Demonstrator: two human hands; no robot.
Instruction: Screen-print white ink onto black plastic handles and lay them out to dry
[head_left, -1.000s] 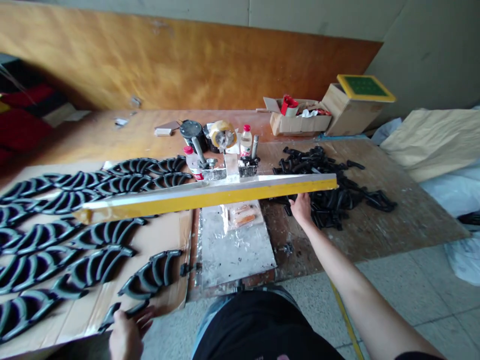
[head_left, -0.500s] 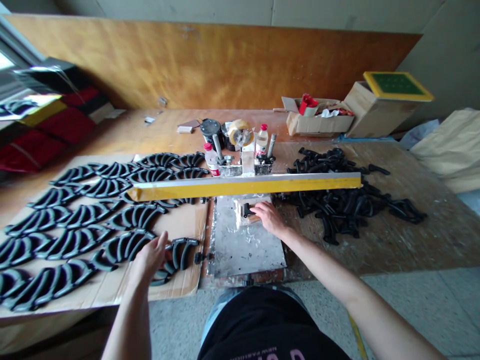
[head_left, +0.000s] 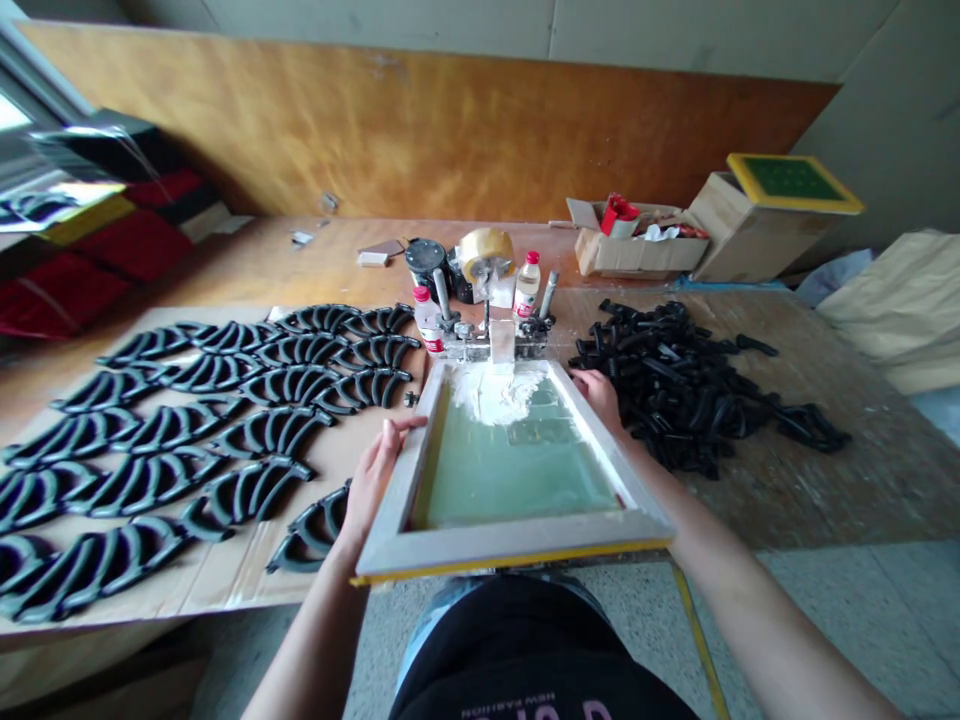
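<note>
At the far left I see red bundles point(head_left: 60, 290) stacked on the counter point(head_left: 330, 275). Nearer, rows of black pieces point(head_left: 184, 422) lie fanned side by side across the cardboard point(head_left: 341, 445), one short group sitting close by the person's left arm.

The left grip point(head_left: 373, 485), a bare hand, is against the left rail of the frame point(head_left: 517, 542), fingertips touching its edge; I can't tell whether it is closed around the rail. The frame is right in the middle, between both arms and before the person's black shirt point(head_left: 525, 660). Its far end is toward the clamp point(head_left: 469, 345), its wide end toward the person. Inside stretches the green mesh point(head_left: 510, 475), with white paste point(head_left: 495, 400) smeared over the far part.

Beyond the frame, left to right, come a black tub point(head_left: 425, 258), one red-capped bottle point(head_left: 428, 325), a tape roll point(head_left: 486, 252) and a second bottle point(head_left: 527, 290).

The right grip point(head_left: 602, 393) is just beside the right rail, partly hidden by it, so whether it is holding on I can't say. Right of that hand is a loose pile point(head_left: 679, 385) of black parts. Far right, an open carton point(head_left: 637, 255) holds a red roll point(head_left: 619, 214); next to it, a taller carton point(head_left: 754, 235) carries a yellow-edged green panel point(head_left: 795, 182).
</note>
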